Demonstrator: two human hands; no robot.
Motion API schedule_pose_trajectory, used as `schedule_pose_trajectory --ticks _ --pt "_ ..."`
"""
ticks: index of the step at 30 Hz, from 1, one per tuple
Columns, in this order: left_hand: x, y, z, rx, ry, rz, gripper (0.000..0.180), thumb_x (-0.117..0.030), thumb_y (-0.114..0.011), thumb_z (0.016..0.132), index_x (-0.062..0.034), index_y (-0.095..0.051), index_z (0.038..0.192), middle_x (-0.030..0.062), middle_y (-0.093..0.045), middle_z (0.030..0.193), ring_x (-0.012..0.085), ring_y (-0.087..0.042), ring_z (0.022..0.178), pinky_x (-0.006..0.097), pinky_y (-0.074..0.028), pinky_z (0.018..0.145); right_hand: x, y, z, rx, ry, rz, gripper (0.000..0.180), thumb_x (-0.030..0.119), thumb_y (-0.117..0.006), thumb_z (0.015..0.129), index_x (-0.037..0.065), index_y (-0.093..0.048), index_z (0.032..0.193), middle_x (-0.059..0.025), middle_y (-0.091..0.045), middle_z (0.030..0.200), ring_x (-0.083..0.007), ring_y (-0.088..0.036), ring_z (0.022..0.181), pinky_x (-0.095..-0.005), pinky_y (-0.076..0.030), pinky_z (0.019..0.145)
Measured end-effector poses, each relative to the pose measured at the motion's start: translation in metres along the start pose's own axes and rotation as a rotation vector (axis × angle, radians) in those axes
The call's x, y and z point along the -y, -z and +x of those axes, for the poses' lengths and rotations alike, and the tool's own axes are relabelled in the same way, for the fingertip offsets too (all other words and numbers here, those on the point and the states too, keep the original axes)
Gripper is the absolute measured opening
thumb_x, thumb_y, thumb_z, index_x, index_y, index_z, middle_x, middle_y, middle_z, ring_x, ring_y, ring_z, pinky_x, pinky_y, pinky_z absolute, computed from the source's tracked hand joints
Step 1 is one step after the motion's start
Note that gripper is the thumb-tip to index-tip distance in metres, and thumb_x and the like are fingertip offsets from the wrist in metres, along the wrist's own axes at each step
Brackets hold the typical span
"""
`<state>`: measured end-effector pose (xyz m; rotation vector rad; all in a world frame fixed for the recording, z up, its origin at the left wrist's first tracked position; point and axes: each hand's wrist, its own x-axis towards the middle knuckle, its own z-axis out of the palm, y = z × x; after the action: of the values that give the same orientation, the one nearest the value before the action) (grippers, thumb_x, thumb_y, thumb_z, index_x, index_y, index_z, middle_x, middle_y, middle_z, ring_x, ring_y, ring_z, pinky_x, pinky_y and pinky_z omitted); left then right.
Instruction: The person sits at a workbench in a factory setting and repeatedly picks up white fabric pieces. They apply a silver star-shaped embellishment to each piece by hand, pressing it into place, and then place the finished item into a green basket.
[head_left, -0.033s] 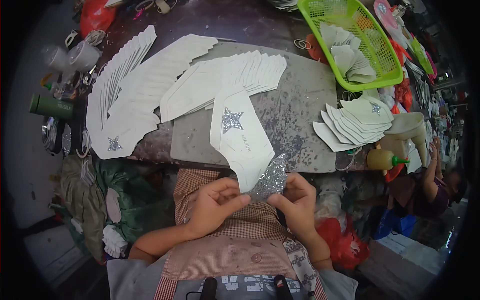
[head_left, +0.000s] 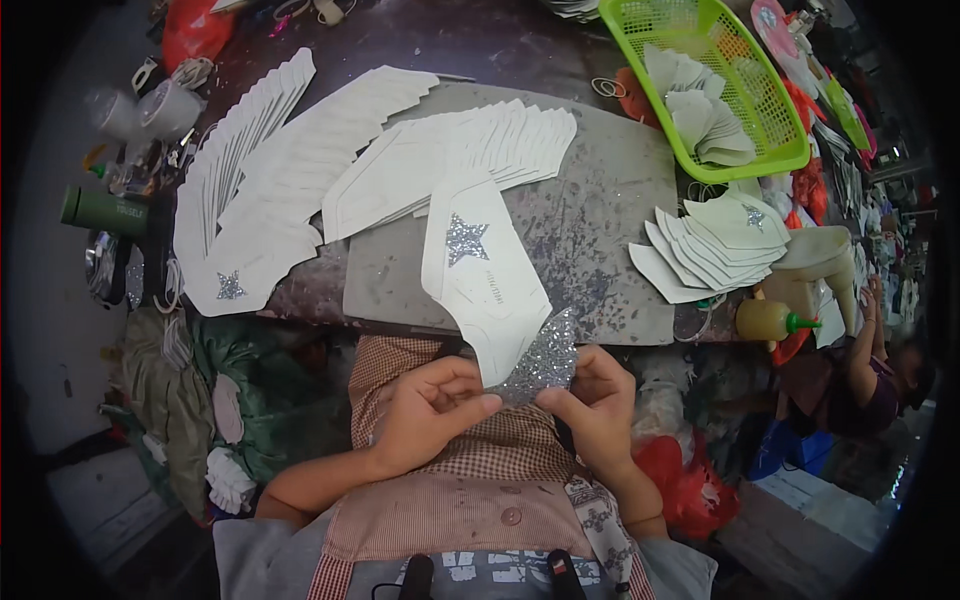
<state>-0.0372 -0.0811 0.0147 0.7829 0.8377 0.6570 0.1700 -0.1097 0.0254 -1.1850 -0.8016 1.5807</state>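
A white shoe-upper piece with a silver star stretches from the table's front edge toward me. At its lower right is a silver glitter piece, its edge against the white one. My left hand is closed, thumb and forefinger pinching the lower left edge where white and glitter meet. The glitter piece's lower right edge is pinched in my right hand. Beyond them, overlapping rows of white pieces fan across the table, one showing another silver star. The far tip of the held piece overlaps the nearest row.
A grey board lies on the dark table. To the right are a stack of white pieces, a yellowish bottle with green tip and a green basket with pieces inside. A person sits at far right. A green cylinder lies left.
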Motion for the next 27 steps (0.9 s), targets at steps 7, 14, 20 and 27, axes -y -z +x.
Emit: schedule_pose_trajectory --ticks 7,14,20,27 --pt "-0.015 -0.003 -0.005 -0.049 0.033 0.005 0.051 0.0 -0.067 0.085 0.0041 -0.043 0.129 0.0129 -0.069 0.103 0.0118 -0.063 0.095 0.023 -0.048 0.084 0.007 -0.008 0.003 0.067 0.086 -0.126 0.027 -0.003 -0.077 0.072 -0.004 -0.063 0.095 -0.0079 -0.062 0.098 -0.0127 -0.057 0.094 -0.0257 -0.043 0.082" --pt "-0.02 -0.008 -0.001 -0.041 0.037 0.124 0.05 0.0 -0.069 0.081 0.0045 -0.046 0.126 0.0113 -0.069 0.101 0.0108 -0.063 0.094 0.025 -0.048 0.086 -0.001 0.0 0.0 0.065 0.227 -0.356 0.019 -0.002 -0.077 0.071 -0.004 -0.065 0.085 -0.0096 -0.064 0.092 -0.0161 -0.059 0.087 -0.0274 -0.046 0.076" --pt "-0.014 -0.008 0.0 -0.027 0.024 0.127 0.048 0.001 -0.071 0.078 0.0063 -0.049 0.121 0.0125 -0.065 0.108 0.0154 -0.064 0.097 0.027 -0.05 0.083 0.0 -0.009 -0.001 -0.027 0.069 -0.119 0.015 -0.005 -0.073 0.076 -0.006 -0.064 0.088 -0.0117 -0.066 0.092 -0.0144 -0.061 0.085 -0.0268 -0.047 0.075" --pt "-0.012 0.003 0.002 0.089 0.053 0.265 0.049 -0.001 -0.07 0.08 0.0056 -0.05 0.123 0.0108 -0.068 0.102 0.012 -0.062 0.093 0.027 -0.049 0.085 -0.007 -0.007 -0.002 -0.005 -0.028 -0.031 0.011 -0.004 -0.071 0.08 -0.002 -0.061 0.083 -0.0084 -0.067 0.091 -0.0108 -0.061 0.085 -0.0256 -0.047 0.076"
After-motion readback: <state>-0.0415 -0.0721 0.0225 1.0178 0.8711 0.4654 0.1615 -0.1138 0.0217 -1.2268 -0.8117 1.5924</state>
